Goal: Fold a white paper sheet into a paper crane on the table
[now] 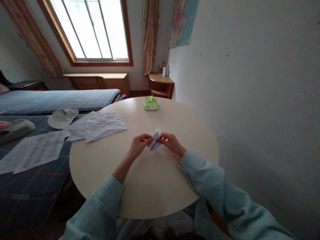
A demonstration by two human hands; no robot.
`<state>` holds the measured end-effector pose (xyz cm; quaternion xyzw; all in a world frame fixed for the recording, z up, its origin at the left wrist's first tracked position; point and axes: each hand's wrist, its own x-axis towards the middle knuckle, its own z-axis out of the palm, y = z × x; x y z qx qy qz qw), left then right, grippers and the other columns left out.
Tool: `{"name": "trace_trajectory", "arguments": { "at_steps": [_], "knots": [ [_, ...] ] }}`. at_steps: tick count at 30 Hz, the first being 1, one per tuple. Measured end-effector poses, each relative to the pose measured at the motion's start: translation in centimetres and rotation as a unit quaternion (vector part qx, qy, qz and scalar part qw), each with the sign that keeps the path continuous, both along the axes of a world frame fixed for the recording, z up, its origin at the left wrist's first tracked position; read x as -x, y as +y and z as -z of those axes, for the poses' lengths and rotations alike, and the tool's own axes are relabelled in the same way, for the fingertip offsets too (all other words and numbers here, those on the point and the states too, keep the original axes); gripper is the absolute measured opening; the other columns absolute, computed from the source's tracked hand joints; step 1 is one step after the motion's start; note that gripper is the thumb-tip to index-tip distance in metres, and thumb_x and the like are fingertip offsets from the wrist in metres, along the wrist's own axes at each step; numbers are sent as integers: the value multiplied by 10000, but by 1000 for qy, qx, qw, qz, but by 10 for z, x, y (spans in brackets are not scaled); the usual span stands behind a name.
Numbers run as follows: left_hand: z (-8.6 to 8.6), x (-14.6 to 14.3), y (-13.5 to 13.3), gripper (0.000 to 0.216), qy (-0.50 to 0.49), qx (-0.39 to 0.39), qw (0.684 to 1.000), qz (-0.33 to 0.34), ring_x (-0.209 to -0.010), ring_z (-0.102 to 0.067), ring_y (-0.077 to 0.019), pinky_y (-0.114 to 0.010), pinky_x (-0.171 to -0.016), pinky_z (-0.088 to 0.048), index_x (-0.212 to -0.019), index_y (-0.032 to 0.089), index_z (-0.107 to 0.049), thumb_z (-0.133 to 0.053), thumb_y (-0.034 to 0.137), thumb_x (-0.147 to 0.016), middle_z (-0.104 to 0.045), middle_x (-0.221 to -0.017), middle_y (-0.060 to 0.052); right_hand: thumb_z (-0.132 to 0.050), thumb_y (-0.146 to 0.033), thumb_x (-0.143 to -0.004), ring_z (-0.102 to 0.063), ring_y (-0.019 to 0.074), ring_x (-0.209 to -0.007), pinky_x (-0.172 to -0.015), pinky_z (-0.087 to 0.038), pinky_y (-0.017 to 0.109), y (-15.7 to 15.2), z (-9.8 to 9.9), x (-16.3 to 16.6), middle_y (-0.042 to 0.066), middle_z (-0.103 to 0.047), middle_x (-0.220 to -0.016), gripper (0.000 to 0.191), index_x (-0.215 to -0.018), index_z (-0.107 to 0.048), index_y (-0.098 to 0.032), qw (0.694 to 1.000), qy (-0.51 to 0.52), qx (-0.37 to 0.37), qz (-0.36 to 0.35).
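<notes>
A small piece of folded white paper (pixel 155 141), with several points and flaps, is held just above the middle of the round cream table (pixel 150 186). My left hand (pixel 140 144) pinches its left side between thumb and fingers. On the opposite side, my right hand (pixel 172 142) grips another part of the same paper. Fingertips cover some of the folds, so its exact shape is hard to make out.
Toward the table's far edge stands a green tissue pack (pixel 151 103). Creased white sheets (pixel 105 125) overhang the left edge. Beyond them a pale cap (pixel 63 117) and printed sheets (pixel 37 150) lie on a plaid bed (pixel 30 190). A white wall (pixel 262 100) rises at the right.
</notes>
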<state>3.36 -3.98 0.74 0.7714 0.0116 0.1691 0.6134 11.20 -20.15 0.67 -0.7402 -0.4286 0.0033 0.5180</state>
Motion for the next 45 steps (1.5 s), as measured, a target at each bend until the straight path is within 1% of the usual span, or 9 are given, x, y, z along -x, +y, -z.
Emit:
{"name": "trace_trajectory", "arguments": {
  "at_steps": [3, 7, 11, 17, 22, 26, 31, 36, 45],
  "knots": [
    [-3, 2, -2, 248, 14, 5, 1000, -17, -509, -530, -93, -212, -514, -429, -656, 132, -629, -663, 369, -591, -623, -605, -5, -566, -359, -750, -491, 93, -577, -531, -382, 202, 0, -1, 2, 6, -607, -658, 204, -723, -649, -174, 1000, -16, 5, -4],
    [-5, 3, -5, 253, 13, 17, 1000, -21, -489, -518, -83, -200, -485, -419, -666, 130, -632, -682, 355, -561, -623, -610, -5, -567, -351, -755, -497, 96, -587, -529, -386, 201, -1, -1, 2, 12, -603, -663, 200, -728, -647, -169, 999, -33, 12, -8],
    [-4, 3, -5, 272, 3, 18, 1000, -15, -495, -516, -83, -197, -483, -416, -696, 133, -641, -669, 379, -584, -621, -610, -2, -554, -364, -764, -495, 94, -584, -532, -390, 202, -2, -1, 2, 12, -597, -653, 222, -713, -642, -166, 999, -40, 20, -24],
    [-5, 4, -5, 302, 3, -2, 1000, -28, -502, -504, -84, -203, -501, -404, -646, 128, -624, -647, 427, -609, -606, -593, 3, -539, -382, -773, -496, 97, -585, -554, -405, 214, 0, -1, 3, 14, -588, -645, 249, -700, -643, -168, 998, -52, 23, -31],
    [-2, 2, -4, 310, 19, 11, 1000, 5, -534, -519, -96, -219, -532, -418, -662, 131, -625, -643, 437, -619, -607, -600, 2, -533, -366, -779, -508, 104, -593, -551, -423, 222, 0, 0, 4, 24, -589, -677, 219, -728, -651, -190, 998, -66, 9, -20],
    [0, 1, -3, 288, 2, 6, 999, 54, -683, -574, -131, -248, -621, -445, -667, 135, -634, -642, 421, -635, -633, -765, -45, -531, -315, -783, -539, 114, -655, -569, -443, 228, -2, -1, 3, 41, -611, -759, 170, -747, -655, -204, 996, -86, -20, -6],
    [-7, 5, -4, 164, -60, -73, 993, 64, -897, -557, -172, -329, -849, -405, -678, 180, -668, -685, 332, -619, -601, -931, -62, -572, -241, -756, -568, 136, -753, -611, -463, 247, -4, -2, 3, 46, -625, -803, 102, -701, -653, -212, 990, -116, -80, 29],
    [-9, 6, -5, 141, -93, -95, 991, 27, -961, -526, -193, -367, -909, -360, -668, 174, -645, -710, 273, -592, -573, -973, -75, -578, -202, -748, -575, 141, -778, -699, -468, 289, -5, -4, 5, 37, -631, -800, 136, -629, -642, -218, 982, -139, -103, 69],
    [-8, 5, -2, 137, -67, -105, 991, -40, -962, -520, -196, -324, -773, -427, -726, 181, -629, -672, 236, -608, -554, -1021, -73, -575, -197, -740, -578, 144, -765, -696, -470, 301, -4, -8, 8, 34, -642, -795, 157, -593, -626, -223, 982, -135, -106, 79]
  ]
}}
